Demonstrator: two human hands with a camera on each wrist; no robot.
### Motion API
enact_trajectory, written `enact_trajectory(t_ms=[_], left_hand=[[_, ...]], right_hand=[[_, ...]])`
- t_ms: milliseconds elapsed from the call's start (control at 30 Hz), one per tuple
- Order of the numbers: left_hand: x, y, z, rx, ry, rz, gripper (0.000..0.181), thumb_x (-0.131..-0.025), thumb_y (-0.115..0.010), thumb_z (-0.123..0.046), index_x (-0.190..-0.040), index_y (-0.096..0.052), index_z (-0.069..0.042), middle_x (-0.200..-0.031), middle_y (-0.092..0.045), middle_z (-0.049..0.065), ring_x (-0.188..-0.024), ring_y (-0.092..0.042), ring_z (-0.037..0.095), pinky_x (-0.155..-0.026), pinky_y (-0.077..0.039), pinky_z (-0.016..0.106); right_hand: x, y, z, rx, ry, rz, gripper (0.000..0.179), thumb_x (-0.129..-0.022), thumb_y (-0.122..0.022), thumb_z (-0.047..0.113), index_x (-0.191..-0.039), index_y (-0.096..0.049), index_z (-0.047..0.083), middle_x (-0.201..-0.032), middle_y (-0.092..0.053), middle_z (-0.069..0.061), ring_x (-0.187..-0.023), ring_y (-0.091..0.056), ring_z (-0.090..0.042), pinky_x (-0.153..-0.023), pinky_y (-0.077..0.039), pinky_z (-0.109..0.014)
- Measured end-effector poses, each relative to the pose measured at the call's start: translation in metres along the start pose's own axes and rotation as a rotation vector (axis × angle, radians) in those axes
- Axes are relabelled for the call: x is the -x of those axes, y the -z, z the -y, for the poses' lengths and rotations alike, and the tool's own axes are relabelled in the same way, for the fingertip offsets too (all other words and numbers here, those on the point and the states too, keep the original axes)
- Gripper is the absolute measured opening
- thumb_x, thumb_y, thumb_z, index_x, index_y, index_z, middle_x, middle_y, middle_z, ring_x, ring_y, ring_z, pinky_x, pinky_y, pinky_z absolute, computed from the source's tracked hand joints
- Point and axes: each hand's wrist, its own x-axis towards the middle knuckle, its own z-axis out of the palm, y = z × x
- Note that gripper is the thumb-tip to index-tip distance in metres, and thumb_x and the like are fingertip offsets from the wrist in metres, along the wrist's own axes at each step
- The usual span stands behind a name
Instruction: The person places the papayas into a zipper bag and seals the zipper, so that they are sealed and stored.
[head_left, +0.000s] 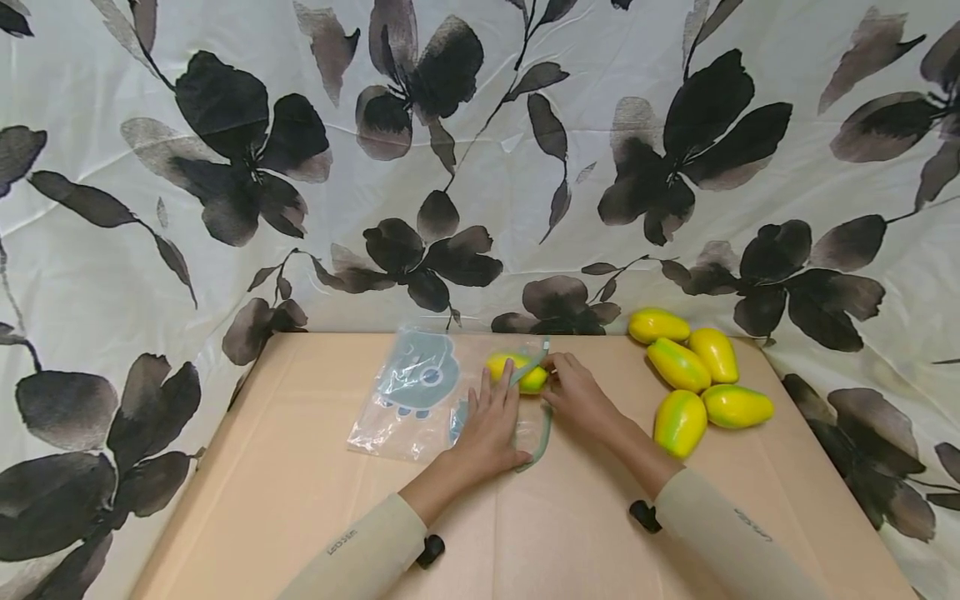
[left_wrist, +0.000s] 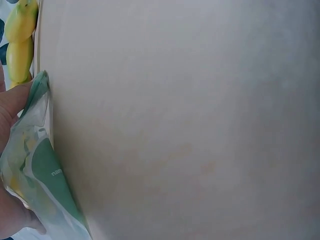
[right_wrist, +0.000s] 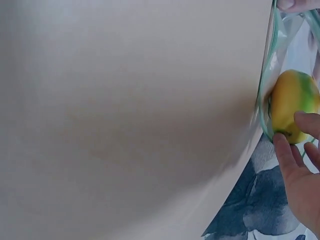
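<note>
A clear zip bag (head_left: 375, 429) with a blue cartoon print and green zip strips lies on the cardboard-coloured surface. Its mouth gapes to the right. My left hand (head_left: 491, 425) rests over the bag, fingers extended on the upper side and thumb spread apart at the green strip. At the mouth, a yellow-green mango (right_wrist: 287, 102) lies partly within the bag. My right hand (head_left: 583, 398) pinches the mango's outer end between thumb and fingers. The left wrist view shows the hand only in part, beside the bag's green print (left_wrist: 50, 167).
Several more yellow-green mangoes (head_left: 678, 364) lie grouped at the right of the tan board (head_left: 300, 517). Behind the board hangs a white cloth (head_left: 540, 208) with dark flowers. Black wrist cameras (head_left: 431, 552) show at both cuffs.
</note>
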Motion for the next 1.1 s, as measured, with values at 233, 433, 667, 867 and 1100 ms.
enact_trajectory(t_ms=[233, 433, 667, 867, 1100], left_hand=[[-0.003, 0.0, -0.001, 0.011, 0.012, 0.014, 0.134, -0.067, -0.095, -0.051, -0.165, -0.017, -0.004, -0.175, 0.009, 0.01, -0.158, 0.002, 0.05, -0.12, -0.019, 0.073], [-0.005, 0.0, -0.001, 0.023, 0.022, 0.018, 0.13, -0.067, -0.095, -0.05, -0.164, -0.022, -0.004, -0.175, 0.008, 0.011, -0.158, 0.003, 0.049, -0.121, -0.017, 0.073], [-0.008, 0.0, -0.001, 0.011, 0.024, 0.01, 0.13, -0.066, -0.095, -0.05, -0.163, -0.022, -0.003, -0.175, 0.008, 0.012, -0.158, 0.002, 0.05, -0.12, -0.018, 0.073], [-0.007, 0.002, 0.0, 0.027, 0.034, 0.015, 0.131, -0.066, -0.096, -0.049, -0.164, -0.02, -0.004, -0.175, 0.009, 0.011, -0.158, 0.003, 0.049, -0.12, -0.017, 0.073], [-0.009, 0.001, 0.0, 0.046, 0.034, 0.021, 0.132, -0.068, -0.095, -0.049, -0.165, -0.018, -0.005, -0.175, 0.011, 0.008, -0.158, 0.005, 0.048, -0.12, -0.017, 0.073]], right_hand=[[0.006, 0.014, -0.001, 0.031, 0.021, 0.017, 0.047, -0.091, -0.077, 0.008, -0.133, -0.056, 0.0, -0.13, -0.06, -0.019, -0.115, -0.067, -0.034, -0.097, -0.058, -0.046], [0.018, 0.039, 0.001, 0.081, -0.023, 0.035, 0.059, -0.092, -0.079, 0.017, -0.141, -0.051, 0.003, -0.142, -0.055, -0.017, -0.13, -0.056, -0.035, -0.109, -0.049, -0.054], [0.035, 0.07, -0.011, 0.09, -0.094, 0.02, 0.066, -0.094, -0.076, 0.027, -0.148, -0.045, 0.005, -0.151, -0.047, -0.018, -0.142, -0.044, -0.037, -0.116, -0.04, -0.059], [0.057, 0.091, -0.028, 0.125, -0.146, -0.028, 0.073, -0.093, -0.077, 0.031, -0.149, -0.042, -0.001, -0.153, -0.04, -0.027, -0.142, -0.038, -0.047, -0.114, -0.036, -0.067], [0.083, 0.108, -0.055, 0.247, -0.179, -0.101, 0.084, -0.085, -0.084, 0.029, -0.146, -0.042, -0.011, -0.145, -0.041, -0.038, -0.132, -0.04, -0.057, -0.107, -0.037, -0.073]])
